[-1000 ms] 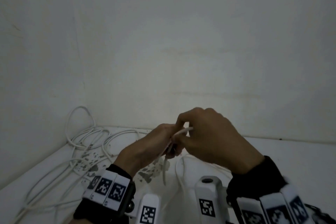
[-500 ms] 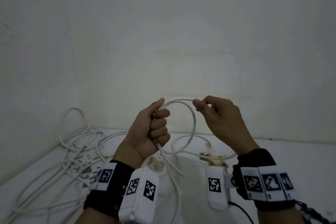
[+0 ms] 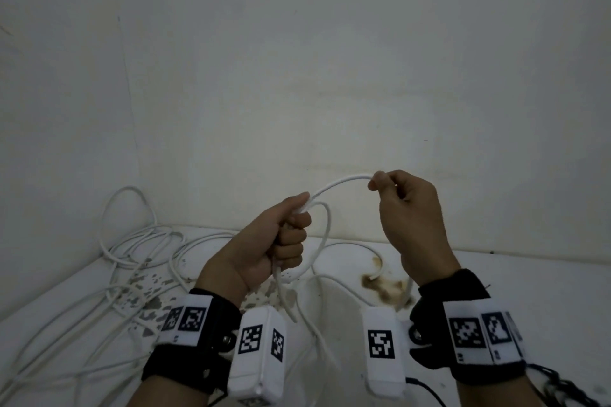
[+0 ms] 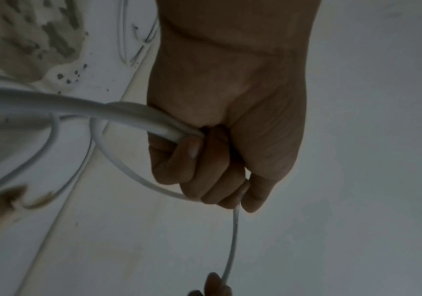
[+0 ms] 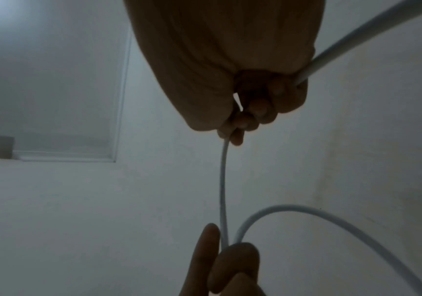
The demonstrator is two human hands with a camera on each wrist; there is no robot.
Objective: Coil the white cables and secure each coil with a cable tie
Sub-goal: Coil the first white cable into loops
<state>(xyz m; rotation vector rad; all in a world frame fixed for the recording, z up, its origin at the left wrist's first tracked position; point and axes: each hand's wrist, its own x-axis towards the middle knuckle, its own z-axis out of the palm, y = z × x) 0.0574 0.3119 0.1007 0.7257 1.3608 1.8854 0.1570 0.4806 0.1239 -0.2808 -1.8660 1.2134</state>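
Head view, lower centre of the frame: your left hand [image 3: 274, 241] is clenched in a fist round a white cable [image 3: 337, 184], thumb laid along the top. A loop of that cable leaves the fist, curves down to the right of the knuckles and re-enters below them, while loose strands trail from the underside of the fist toward the bottom of the frame. To the right and slightly higher, your right hand [image 3: 410, 218] pinches the same cable between thumb and forefinger, the other fingers curled in; the cable arches between the two hands. Both hands are raised above the white floor [image 3: 545, 287], which is stained brown [image 3: 383, 284] just below the right hand. At lower left, in the corner of the walls [image 3: 297, 59], a loose tangle of further white cables [image 3: 132, 261] lies on the floor, well apart from the hands. Black wrist straps [image 3: 198, 350] with white marker blocks sit on both forearms at the bottom edge.
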